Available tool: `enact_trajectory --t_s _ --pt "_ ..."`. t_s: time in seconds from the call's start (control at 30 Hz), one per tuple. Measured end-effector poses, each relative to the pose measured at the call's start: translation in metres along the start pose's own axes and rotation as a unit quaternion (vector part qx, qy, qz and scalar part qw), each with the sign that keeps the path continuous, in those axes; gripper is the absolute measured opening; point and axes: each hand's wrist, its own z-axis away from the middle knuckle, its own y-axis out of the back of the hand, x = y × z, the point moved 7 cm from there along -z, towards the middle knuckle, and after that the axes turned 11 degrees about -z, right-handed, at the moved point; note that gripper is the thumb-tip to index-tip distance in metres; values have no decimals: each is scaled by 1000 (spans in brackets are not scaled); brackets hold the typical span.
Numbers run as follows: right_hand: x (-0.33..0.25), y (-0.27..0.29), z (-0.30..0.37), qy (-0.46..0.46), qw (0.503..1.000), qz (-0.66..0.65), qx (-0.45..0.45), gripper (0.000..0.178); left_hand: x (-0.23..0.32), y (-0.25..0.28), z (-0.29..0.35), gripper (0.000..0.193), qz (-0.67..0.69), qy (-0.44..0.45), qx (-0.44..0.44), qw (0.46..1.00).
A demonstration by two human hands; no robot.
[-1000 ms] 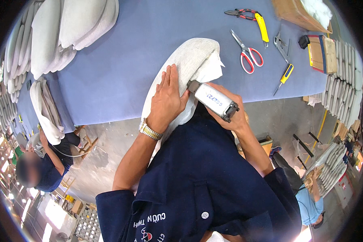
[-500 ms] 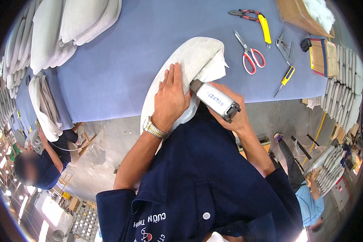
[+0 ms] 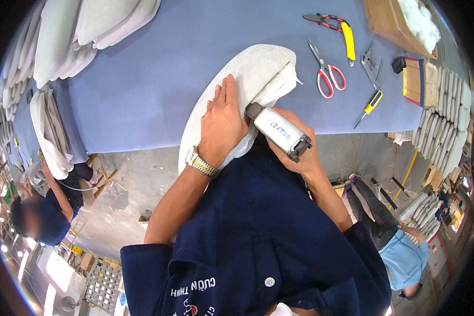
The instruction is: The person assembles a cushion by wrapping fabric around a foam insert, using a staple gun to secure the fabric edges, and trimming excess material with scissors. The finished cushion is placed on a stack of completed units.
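Observation:
A pale grey fabric-covered curved pad (image 3: 247,66) lies across the front edge of the blue-covered table, with loose white lining (image 3: 276,89) along its right side. My left hand (image 3: 221,126) rests flat on the pad, fingers stretched out, thumb by the tool's nose. In my right hand (image 3: 309,158) is a silver staple gun (image 3: 282,130), gripped with its dark nose against the pad's inner edge. The exact contact point is hidden beneath the nose.
Right of the pad lie red-handled scissors (image 3: 327,76), pliers (image 3: 326,21), a yellow cutter (image 3: 348,42), a metal hand tool (image 3: 372,68) and a screwdriver (image 3: 371,105). Covered pads (image 3: 63,42) are piled at far left. One person (image 3: 50,210) sits left; another (image 3: 400,253) stands right.
My hands and the staple gun keep nearly the same place on the pad. The view has shifted slightly. At right, the person in light blue has moved and now shows more fully.

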Motion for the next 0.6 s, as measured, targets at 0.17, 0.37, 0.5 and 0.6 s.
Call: enact_trajectory --t_s 0.17,0.37,0.5,0.6 --pt "-1 -1 9 43 999 -1 -11 55 -4 -1 5 94 -52 -30 37 997" --pt "-8 -4 6 33 999 5 -31 56 -1 -8 5 95 -32 -25 20 999" --pt "-9 -3 -5 -37 999 10 -36 56 4 1 -3 90 -13 -4 14 1000" --pt "-8 -11 -6 -9 999 18 -37 56 -5 -2 2 88 -12 -23 63 998"
